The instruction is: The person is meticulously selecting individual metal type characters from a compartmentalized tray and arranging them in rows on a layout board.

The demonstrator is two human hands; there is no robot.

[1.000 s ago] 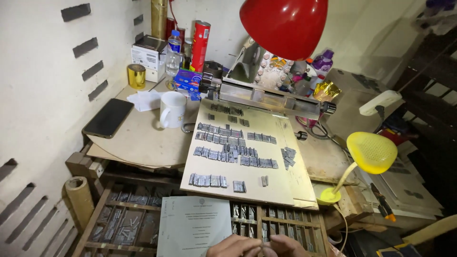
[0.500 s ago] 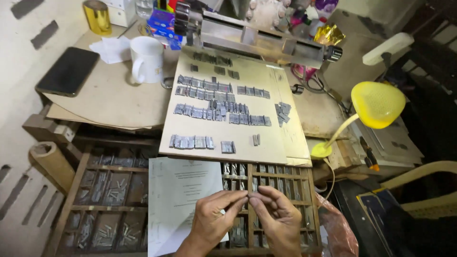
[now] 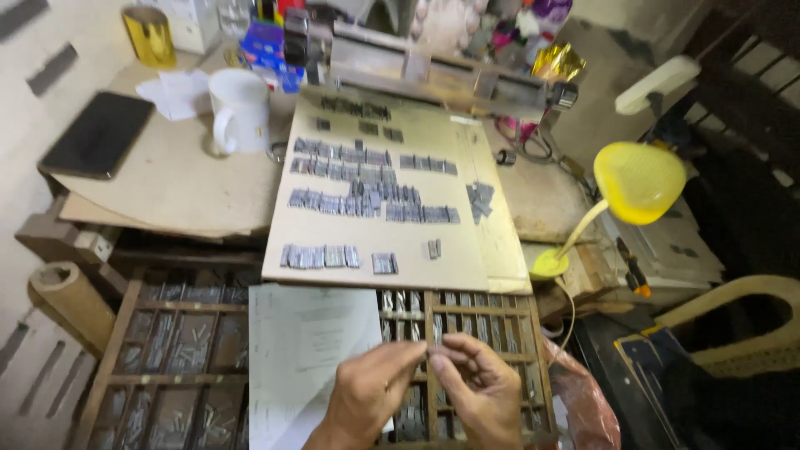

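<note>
Hands risen w/ view shift, left hand & right hand pinching small type piece over type case

One mug, two lamps

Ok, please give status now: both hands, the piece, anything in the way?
Left hand and right hand pinch one small metal type piece together. Over the wooden type case. Paper sheet beside; nothing blocking.

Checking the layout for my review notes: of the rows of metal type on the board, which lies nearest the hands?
The short bottom row, at the board's near edge. It stands apart from the longer rows farther up and lies closest to both hands.
</note>
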